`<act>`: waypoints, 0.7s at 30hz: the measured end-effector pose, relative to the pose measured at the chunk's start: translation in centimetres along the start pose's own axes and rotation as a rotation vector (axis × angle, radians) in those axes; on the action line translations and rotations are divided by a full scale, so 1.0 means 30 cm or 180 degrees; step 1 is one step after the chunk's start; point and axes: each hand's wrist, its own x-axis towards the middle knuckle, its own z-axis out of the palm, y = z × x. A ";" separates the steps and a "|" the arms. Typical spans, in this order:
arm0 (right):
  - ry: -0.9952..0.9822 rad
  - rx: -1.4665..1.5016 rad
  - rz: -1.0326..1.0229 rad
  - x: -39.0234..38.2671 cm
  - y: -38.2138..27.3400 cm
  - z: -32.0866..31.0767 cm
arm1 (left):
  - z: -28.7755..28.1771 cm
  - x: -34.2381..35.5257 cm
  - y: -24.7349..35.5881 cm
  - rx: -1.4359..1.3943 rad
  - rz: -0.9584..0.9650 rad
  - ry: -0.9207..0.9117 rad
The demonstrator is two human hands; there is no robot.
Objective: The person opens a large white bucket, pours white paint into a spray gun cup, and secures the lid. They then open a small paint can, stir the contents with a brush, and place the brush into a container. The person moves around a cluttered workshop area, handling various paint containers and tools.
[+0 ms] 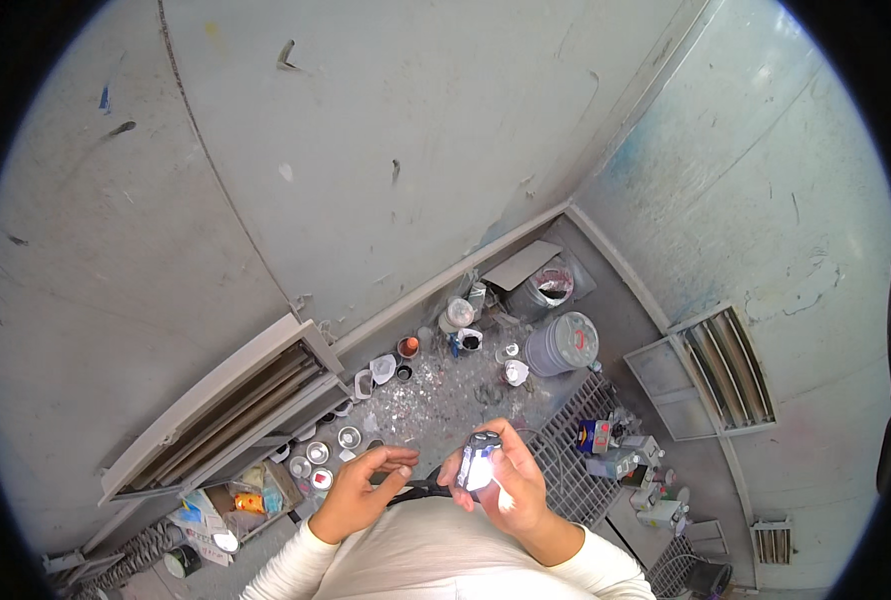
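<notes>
Close in front of my body, my right hand (521,485) is closed around a small device with a dark, rounded edge (479,455). Bright glare washes out its face, so I cannot make out its exact kind. To the left, my left hand (366,487) is raised with loosely bent fingers and the thumb apart, holding nothing that I can see. Between the two hands a black strap (424,490) shows against my white shirt. Whether it joins the device is hidden.
Paint-spotted floor lies ahead, with a lidded grey bucket (563,343), an open bucket (554,284) and several small cans (318,452). Metal grating (576,440) stands at right beside bottles and boxes (656,480). At lower left is a box of bags (256,500), below a louvred vent (236,415).
</notes>
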 end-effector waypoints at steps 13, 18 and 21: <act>-0.0633 0.0906 0.0252 -0.010 -0.010 -0.045 | 0.055 -0.010 0.053 0.0096 0.0067 0.0099; -0.0858 0.1211 0.0524 -0.007 0.005 -0.063 | 0.059 -0.030 0.097 0.0143 0.0162 0.0079; -0.0919 0.1232 0.0504 -0.002 0.024 -0.063 | 0.052 -0.049 0.123 0.0307 0.0352 0.0074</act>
